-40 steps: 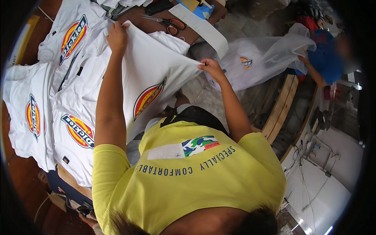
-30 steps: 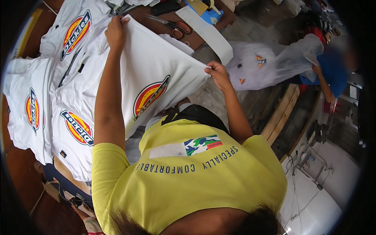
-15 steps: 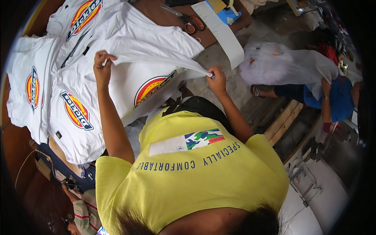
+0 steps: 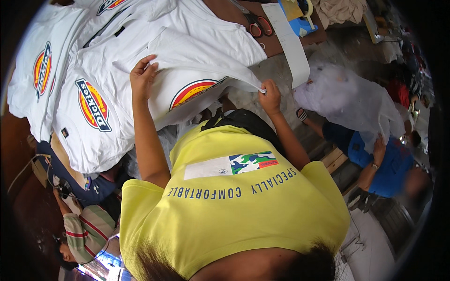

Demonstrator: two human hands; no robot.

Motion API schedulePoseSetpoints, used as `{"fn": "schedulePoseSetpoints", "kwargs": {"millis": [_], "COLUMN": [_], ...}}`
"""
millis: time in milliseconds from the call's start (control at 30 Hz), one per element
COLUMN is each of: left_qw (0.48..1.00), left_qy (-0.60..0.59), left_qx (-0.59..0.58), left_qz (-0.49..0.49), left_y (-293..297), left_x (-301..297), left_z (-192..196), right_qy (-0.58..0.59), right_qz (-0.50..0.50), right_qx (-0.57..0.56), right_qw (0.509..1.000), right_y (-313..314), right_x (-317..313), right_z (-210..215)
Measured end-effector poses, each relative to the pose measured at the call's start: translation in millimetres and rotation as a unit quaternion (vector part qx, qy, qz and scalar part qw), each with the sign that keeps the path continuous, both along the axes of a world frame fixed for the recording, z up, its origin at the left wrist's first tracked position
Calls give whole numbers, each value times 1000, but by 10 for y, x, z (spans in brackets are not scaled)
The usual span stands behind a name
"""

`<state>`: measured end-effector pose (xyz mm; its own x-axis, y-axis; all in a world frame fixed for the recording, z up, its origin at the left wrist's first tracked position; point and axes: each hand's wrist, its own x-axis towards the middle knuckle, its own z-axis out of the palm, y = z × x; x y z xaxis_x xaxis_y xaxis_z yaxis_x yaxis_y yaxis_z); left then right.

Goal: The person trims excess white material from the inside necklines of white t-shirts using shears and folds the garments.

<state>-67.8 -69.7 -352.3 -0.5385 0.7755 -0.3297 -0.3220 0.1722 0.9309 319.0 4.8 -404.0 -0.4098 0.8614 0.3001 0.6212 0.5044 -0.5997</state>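
A white T-shirt [image 4: 197,68] with a red, yellow and blue print is stretched between my hands, over a spread of similar shirts. My left hand [image 4: 142,78] holds the fabric near the left end of the lifted edge, with thumb and forefinger slightly apart at the tips. At the other end, my right hand [image 4: 270,97] pinches a corner of the edge, its fingers closed. The raised edge sags a little between them and partly covers the print [image 4: 194,92]. What lies under the cloth is hidden.
More printed white shirts [image 4: 93,105] cover the table at left. Orange-handled scissors [image 4: 258,25], a long paper strip [image 4: 288,44] and a blue tape dispenser [image 4: 303,27] lie at the far edge. At right a person in blue [image 4: 386,159] handles a translucent bag [image 4: 349,96]; another person [image 4: 89,232] is at lower left.
In the picture, both hands and the shirt have shifted right. My left hand's fingers have loosened from a tight grip. The person in blue has come lower and further into view.
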Motion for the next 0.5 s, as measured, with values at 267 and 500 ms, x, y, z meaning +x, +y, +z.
{"fn": "schedulePoseSetpoints", "kwargs": {"millis": [267, 500], "left_qw": [998, 997], "left_qy": [-31, -54], "left_qx": [21, 44], "left_qz": [-56, -37], "left_y": [-64, 63], "left_x": [-67, -28], "left_z": [30, 189], "right_qy": [-3, 21], "right_qz": [-7, 33], "right_qx": [-48, -39], "right_qw": [999, 998], "right_y": [34, 135], "right_x": [1, -12], "right_z": [-38, 47]}}
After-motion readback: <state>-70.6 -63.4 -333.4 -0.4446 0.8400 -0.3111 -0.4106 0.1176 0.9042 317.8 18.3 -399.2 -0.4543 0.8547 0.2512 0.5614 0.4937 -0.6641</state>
